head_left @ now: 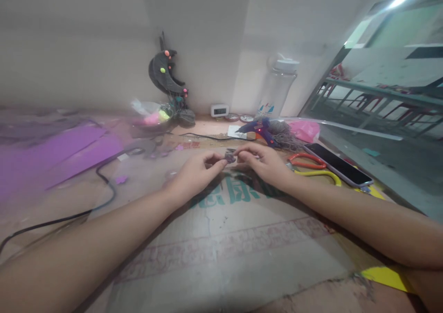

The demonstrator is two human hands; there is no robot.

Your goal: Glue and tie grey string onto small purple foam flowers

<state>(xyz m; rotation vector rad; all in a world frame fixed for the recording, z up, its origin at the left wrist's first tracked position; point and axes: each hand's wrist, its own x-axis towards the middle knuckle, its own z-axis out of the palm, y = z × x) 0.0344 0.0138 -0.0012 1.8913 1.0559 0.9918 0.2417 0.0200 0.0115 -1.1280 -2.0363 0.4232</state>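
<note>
My left hand is closed, pinching a small dark grey piece between thumb and forefinger. Its exact kind is too small and blurred to tell. Close against its right side, my right hand has its fingers curled together in a pinch; what lies between those fingertips is hidden. Beyond the right hand lie a blue glue gun with a small red light and a bundle of grey yarn. Scissors with red handles and a yellow-handled tool sit beside the right wrist.
A phone lies at the right. Purple sheets and a black cable are on the left. Against the wall stand a clear bottle, a small digital clock and a dark crescent ornament. Pink plastic lies behind the phone.
</note>
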